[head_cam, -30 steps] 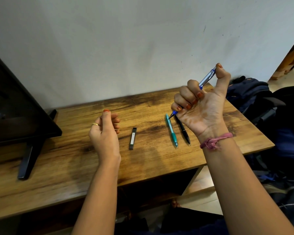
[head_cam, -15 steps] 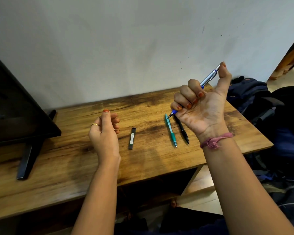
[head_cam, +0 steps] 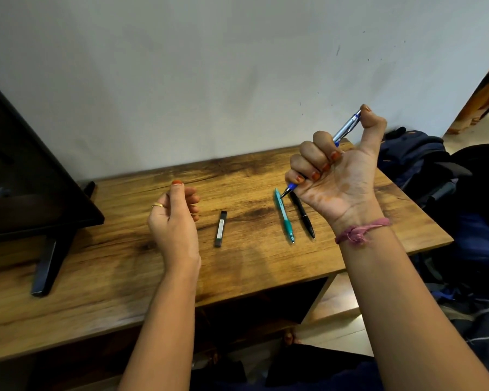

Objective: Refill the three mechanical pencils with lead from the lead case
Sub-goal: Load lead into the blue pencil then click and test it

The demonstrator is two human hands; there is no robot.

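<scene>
Right hand [head_cam: 332,176] fists the blue-and-silver mechanical pencil [head_cam: 345,128], thumb on its cap; left hand [head_cam: 175,218], loosely curled and holding nothing at centre frame, should steady the barrel for uncapping.

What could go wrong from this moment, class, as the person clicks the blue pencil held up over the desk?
1. The right hand grips the blue pencil in a fist, tip down, thumb on its cap; any lead fed out could drop unseen or snap.
2. The teal pencil and black pencil lie loose near the desk edge; a lowering wrist might knock them off.
3. The lead case appears unopened, the left hand away from it.
</scene>
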